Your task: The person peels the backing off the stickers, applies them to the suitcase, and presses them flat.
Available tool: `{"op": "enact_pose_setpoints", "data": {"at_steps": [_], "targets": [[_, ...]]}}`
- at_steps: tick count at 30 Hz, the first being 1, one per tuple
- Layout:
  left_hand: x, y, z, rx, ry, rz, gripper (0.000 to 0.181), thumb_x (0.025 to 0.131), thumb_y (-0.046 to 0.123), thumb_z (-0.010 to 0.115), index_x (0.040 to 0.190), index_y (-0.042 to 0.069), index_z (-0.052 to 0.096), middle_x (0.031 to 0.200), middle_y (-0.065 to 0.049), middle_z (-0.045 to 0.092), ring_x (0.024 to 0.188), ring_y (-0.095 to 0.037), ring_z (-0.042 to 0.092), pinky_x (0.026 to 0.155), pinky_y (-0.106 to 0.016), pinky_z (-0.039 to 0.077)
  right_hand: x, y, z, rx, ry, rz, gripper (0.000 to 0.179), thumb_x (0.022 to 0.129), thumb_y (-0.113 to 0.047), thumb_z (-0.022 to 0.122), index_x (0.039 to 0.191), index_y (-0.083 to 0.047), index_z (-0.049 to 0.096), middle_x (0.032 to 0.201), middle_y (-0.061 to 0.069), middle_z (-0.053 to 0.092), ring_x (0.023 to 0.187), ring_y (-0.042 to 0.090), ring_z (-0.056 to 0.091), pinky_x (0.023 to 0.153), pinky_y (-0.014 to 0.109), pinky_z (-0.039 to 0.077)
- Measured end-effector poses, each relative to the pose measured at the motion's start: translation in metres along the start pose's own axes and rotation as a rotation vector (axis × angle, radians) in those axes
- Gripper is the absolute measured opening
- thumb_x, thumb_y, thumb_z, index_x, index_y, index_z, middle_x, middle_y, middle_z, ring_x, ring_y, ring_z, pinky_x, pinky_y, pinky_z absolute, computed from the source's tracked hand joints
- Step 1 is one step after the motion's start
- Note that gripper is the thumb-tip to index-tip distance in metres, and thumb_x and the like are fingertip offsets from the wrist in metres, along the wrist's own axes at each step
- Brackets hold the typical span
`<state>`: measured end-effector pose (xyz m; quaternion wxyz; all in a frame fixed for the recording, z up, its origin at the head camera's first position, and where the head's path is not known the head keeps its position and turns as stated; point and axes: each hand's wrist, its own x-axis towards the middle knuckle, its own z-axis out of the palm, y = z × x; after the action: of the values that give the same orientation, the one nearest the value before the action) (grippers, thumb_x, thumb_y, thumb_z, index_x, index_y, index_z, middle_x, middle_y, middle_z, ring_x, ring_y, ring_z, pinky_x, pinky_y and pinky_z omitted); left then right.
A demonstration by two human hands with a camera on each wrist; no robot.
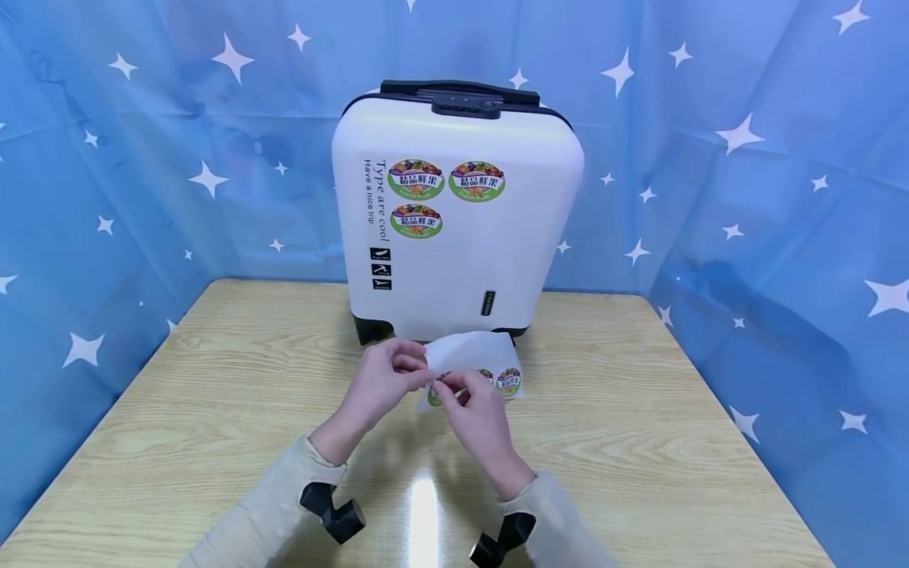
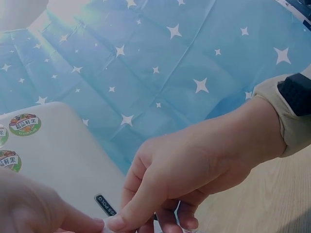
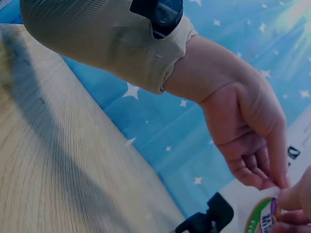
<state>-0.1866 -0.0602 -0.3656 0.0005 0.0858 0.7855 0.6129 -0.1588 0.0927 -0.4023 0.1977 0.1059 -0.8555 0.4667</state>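
Low in front of a white suitcase (image 1: 454,260), my two hands hold a white sticker sheet (image 1: 472,345) bearing oval fruit stickers (image 1: 508,382). The left hand (image 1: 387,380) pinches the sheet's left edge between thumb and forefinger. My right hand (image 1: 477,414) pinches at the same edge, its fingertips right beside the left ones and partly covering the leftmost sticker. In the right wrist view this green-rimmed sticker (image 3: 262,216) shows just below the left hand's fingertips (image 3: 282,180). The left wrist view shows both thumbs nearly meeting, with the sheet mostly out of frame.
The suitcase stands upright on a wooden table (image 1: 625,410), with three matching oval stickers (image 1: 416,180) on its upper front. Printed lettering runs down its left side and a black handle (image 1: 461,91) tops it. Behind hangs a blue curtain (image 1: 682,158) with white stars.
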Motion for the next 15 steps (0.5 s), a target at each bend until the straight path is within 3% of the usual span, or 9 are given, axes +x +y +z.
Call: {"op": "enact_pose_setpoints", "data": {"at_steps": [15], "targets": [[-0.0013,-0.0031,-0.0038,0.095,-0.024,0.038,0.006,0.078,0.005,0.073,0.082,0.005,0.069,0.073,-0.002,0.066,0.067,-0.014,0.063,0.056,-0.029,0.049,0.0002,-0.0033,0.0046,-0.025,-0.057,0.042,0.010,0.087,-0.019,0.066,0.083,-0.010,0.068,0.073,-0.006,0.059,0.062,0.008,0.051,0.054,0.022,0.044]]}}
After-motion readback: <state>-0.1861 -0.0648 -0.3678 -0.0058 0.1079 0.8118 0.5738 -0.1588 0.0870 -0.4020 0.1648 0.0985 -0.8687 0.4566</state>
